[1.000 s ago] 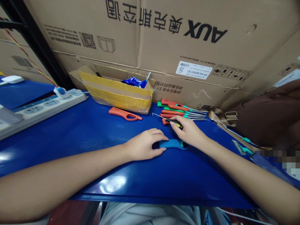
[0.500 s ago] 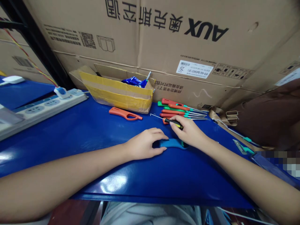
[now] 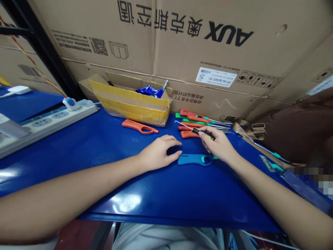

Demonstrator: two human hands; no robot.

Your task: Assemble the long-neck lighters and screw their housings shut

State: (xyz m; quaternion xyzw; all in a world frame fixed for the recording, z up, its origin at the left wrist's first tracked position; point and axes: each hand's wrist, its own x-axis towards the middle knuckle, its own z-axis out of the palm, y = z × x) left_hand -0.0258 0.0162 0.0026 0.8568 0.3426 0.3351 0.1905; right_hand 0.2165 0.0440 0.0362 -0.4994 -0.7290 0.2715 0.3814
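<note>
A blue plastic handle with a teal end [image 3: 194, 159] lies flat on the blue table [image 3: 109, 152]. My left hand [image 3: 157, 152] rests just left of it, fingers curled and slightly apart, holding nothing. My right hand [image 3: 220, 146] sits just beyond the handle's right end. It is closed on a thin hook tool with a black and yellow grip [image 3: 200, 131], whose metal tip points left. Behind that hand lies a pile of orange and green hook tools [image 3: 197, 121].
An orange handle [image 3: 139, 126] lies by a taped cardboard box [image 3: 132, 102] holding a blue bag. A white power strip [image 3: 44, 119] runs along the left. Large cardboard cartons [image 3: 182, 52] wall the back. Brown strap buckles [image 3: 249, 129] and teal tools [image 3: 270, 163] lie right.
My left hand let go of the blue handle and drew back left. My right hand lifted off the handle and moved right and back with the hook tool.
</note>
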